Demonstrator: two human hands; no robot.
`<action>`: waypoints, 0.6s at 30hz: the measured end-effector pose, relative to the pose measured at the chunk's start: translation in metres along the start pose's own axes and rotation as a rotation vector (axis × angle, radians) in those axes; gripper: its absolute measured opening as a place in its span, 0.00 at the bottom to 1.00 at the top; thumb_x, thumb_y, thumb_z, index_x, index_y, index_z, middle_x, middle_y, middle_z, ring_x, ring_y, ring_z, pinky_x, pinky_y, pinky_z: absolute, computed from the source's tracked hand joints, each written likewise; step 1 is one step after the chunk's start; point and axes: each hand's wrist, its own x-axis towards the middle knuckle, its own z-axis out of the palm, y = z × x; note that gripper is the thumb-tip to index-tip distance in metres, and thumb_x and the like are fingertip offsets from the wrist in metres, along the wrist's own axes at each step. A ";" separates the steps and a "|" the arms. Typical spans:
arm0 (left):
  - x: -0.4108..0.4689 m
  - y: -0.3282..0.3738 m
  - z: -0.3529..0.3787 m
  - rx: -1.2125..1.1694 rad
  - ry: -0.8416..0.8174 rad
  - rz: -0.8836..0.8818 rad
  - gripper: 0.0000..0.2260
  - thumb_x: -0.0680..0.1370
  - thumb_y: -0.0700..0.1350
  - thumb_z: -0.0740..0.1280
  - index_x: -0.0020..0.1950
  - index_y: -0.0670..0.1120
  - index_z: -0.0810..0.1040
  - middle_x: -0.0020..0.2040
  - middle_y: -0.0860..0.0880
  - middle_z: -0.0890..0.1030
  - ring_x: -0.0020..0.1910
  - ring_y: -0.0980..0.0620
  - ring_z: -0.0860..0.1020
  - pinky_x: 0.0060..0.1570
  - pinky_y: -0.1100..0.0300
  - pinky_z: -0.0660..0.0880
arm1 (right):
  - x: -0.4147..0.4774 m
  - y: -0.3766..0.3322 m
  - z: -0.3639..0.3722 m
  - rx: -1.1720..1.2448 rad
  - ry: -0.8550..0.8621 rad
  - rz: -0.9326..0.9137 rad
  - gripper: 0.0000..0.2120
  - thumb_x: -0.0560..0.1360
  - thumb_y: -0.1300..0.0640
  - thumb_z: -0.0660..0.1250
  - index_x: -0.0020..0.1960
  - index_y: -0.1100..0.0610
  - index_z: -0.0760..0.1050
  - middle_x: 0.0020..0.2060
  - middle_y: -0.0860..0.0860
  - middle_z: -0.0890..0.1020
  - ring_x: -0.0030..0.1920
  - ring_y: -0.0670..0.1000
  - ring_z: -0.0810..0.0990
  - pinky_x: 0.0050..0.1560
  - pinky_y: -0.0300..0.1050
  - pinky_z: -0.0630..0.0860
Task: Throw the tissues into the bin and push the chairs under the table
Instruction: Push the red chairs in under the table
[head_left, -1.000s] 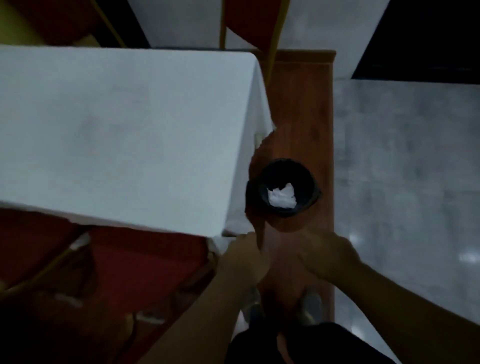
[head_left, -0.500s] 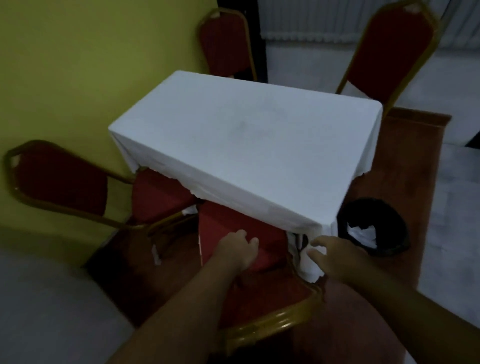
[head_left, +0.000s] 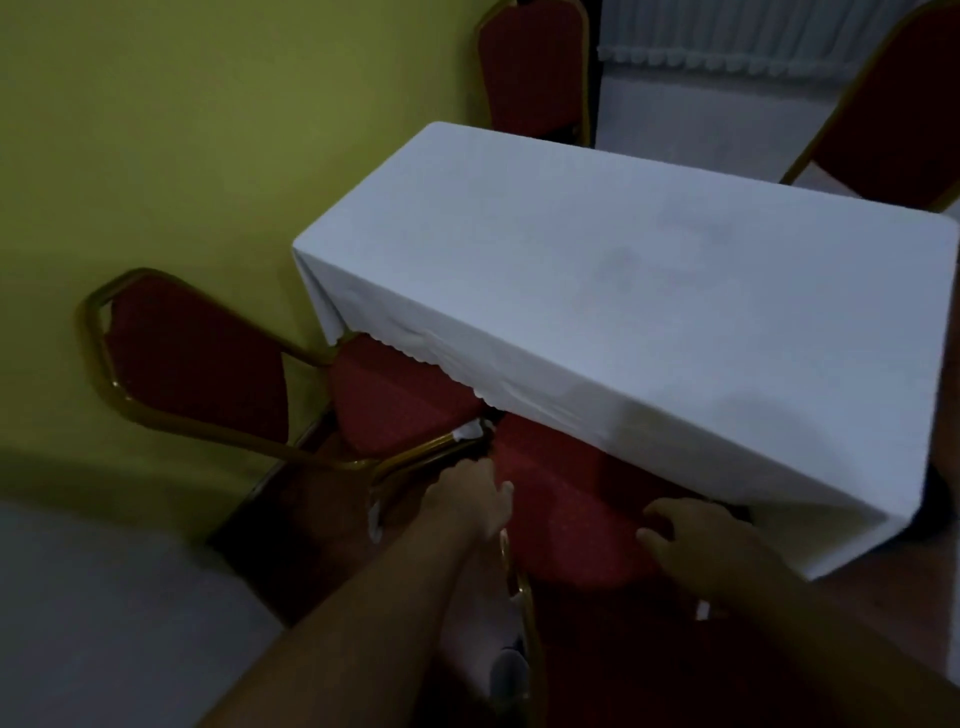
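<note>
Head view: I'm reaching for the near chair (head_left: 566, 514), straight ahead of me, seat half under the bench (head_left: 623, 291). Left hand (head_left: 467, 501) is resting on the seat's left edge, right hand (head_left: 696, 540) on its right, fingers (head_left: 655, 538) loosely curled, gripping nothing. Push axis is running straight ahead, under the cloth. Second chair (head_left: 395, 410) is sitting left, angled. Bin is out of view.

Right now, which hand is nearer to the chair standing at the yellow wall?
Left. The left hand is just beside that chair's front seat corner; the right hand is further away, on the other chair's seat.
</note>
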 end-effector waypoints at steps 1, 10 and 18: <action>0.001 -0.010 -0.005 0.001 0.014 -0.010 0.24 0.81 0.57 0.57 0.71 0.45 0.70 0.70 0.43 0.72 0.68 0.42 0.71 0.67 0.46 0.70 | 0.004 -0.009 0.003 -0.014 -0.007 -0.009 0.21 0.76 0.37 0.60 0.66 0.44 0.73 0.64 0.47 0.79 0.63 0.51 0.78 0.63 0.53 0.75; 0.040 -0.092 -0.049 0.000 0.075 0.093 0.22 0.79 0.56 0.62 0.70 0.47 0.73 0.68 0.44 0.76 0.66 0.44 0.74 0.66 0.50 0.71 | 0.040 -0.096 0.031 -0.054 -0.016 0.034 0.23 0.75 0.37 0.60 0.66 0.45 0.73 0.64 0.46 0.79 0.64 0.51 0.78 0.62 0.53 0.75; 0.128 -0.233 -0.168 0.160 0.087 0.209 0.23 0.81 0.55 0.59 0.73 0.46 0.68 0.72 0.45 0.71 0.71 0.45 0.68 0.69 0.50 0.65 | 0.114 -0.286 0.037 -0.038 0.024 0.049 0.15 0.76 0.40 0.60 0.58 0.45 0.75 0.56 0.45 0.81 0.57 0.51 0.80 0.54 0.50 0.77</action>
